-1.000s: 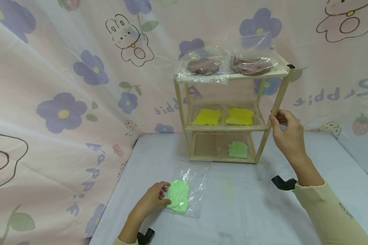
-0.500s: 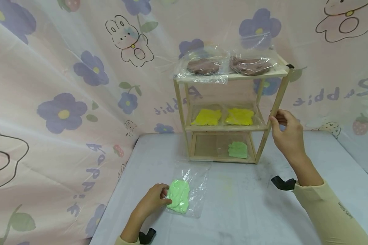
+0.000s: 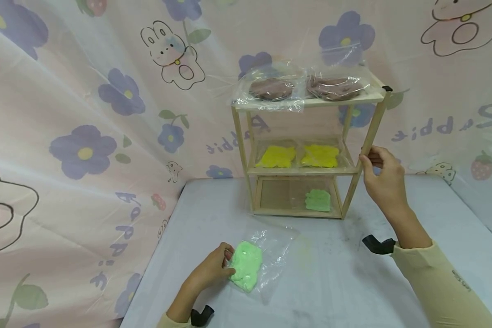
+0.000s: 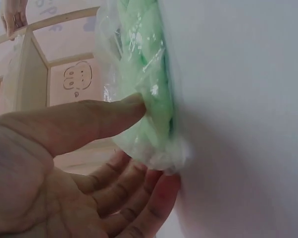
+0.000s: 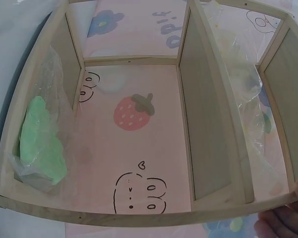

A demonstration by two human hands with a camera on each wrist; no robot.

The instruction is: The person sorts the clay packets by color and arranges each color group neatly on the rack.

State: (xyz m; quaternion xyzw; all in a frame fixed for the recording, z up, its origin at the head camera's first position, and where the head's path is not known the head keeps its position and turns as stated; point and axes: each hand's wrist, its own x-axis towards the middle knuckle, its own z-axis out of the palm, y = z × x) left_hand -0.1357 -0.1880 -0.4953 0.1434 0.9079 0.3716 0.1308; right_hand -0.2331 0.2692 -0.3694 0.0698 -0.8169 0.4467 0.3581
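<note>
A clear plastic bag with a light green, clay-like lump point(image 3: 247, 266) lies low over the white table. My left hand point(image 3: 211, 269) pinches its left edge, thumb on the lump; in the left wrist view the other fingertips reach the bag's lower edge point(image 4: 159, 156). My right hand point(image 3: 385, 180) grips the right front post of a small wooden three-tier shelf point(image 3: 375, 125) with thumb and fingertips. In the right wrist view only some right fingers show at the frame's corner. On the bottom tier sits a similar bagged green lump point(image 3: 317, 200), at the right.
Two bagged yellow lumps point(image 3: 320, 156) lie side by side on the middle tier. Two bagged brown lumps point(image 3: 336, 88) rest on top. Behind hangs a printed pink curtain point(image 3: 221, 50). The white table point(image 3: 320, 282) spreads in front of the shelf.
My left hand and the bagged green lump have shifted slightly right, and the bag has turned clockwise, its free end swinging right. The right hand and shelf stay put.
</note>
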